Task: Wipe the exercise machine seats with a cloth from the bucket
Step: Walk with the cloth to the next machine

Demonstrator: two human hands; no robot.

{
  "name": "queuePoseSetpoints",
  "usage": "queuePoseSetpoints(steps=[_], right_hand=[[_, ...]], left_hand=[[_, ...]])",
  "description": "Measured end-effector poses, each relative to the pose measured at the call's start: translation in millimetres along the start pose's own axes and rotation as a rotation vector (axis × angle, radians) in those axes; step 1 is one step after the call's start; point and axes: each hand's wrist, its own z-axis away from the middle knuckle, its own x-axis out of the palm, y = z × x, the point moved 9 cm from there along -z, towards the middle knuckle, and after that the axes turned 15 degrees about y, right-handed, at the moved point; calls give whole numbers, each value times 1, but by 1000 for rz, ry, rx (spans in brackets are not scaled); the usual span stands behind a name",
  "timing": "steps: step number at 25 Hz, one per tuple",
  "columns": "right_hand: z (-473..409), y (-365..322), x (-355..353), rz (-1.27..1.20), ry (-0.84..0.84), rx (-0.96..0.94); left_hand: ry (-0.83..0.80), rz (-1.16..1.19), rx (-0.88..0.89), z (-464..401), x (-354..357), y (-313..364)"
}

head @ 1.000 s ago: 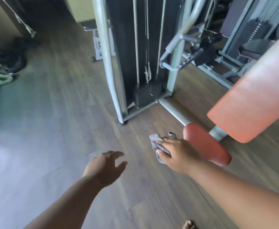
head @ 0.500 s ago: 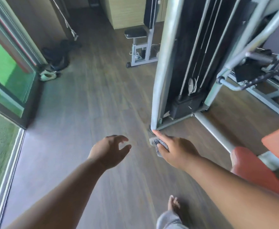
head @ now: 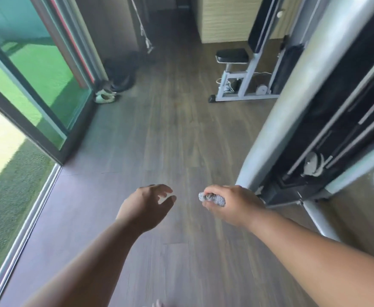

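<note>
Above the wooden floor (head: 170,134), right hand (head: 232,203) gripping a balled grey cloth (head: 212,198); left hand (head: 145,206) empty, fingers loosely spread, beside it. To the right, grey upright of a cable machine (head: 277,120). Farther ahead, black padded seat (head: 232,56) on a white frame, well apart from both hands. No bucket visible. Step judged: transit between seats. Next: carrying the cloth to the black seat, then pressing and wiping across its pad.

Two bare hands, left (head: 145,203) and right (head: 232,203). One small grey bunched cloth (head: 212,198). One black padded seat (head: 232,56). Two pale shoes (head: 105,95).
</note>
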Motion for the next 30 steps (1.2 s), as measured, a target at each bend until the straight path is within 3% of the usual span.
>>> queuePoseSetpoints(steps=[5,9,13,19,26,30], right_hand=[[-138,-15,28,10,-2,-37],[-248,-14,27,56,86,42],[-348,0,14,42,164,124],[-504,67,-14,84,200,183],[-695,121,-47,119,161,148],[-787,147,-56,150,184,164]], left_hand=[[0,-53,-11,-123,-5,-48],[-63,-104,70,-253,-7,-63],[-78,-123,216,-381,-5,-36],[-88,-126,298,-546,42,13],[-40,-85,229,-721,69,41],[-73,-73,273,-823,90,54]])
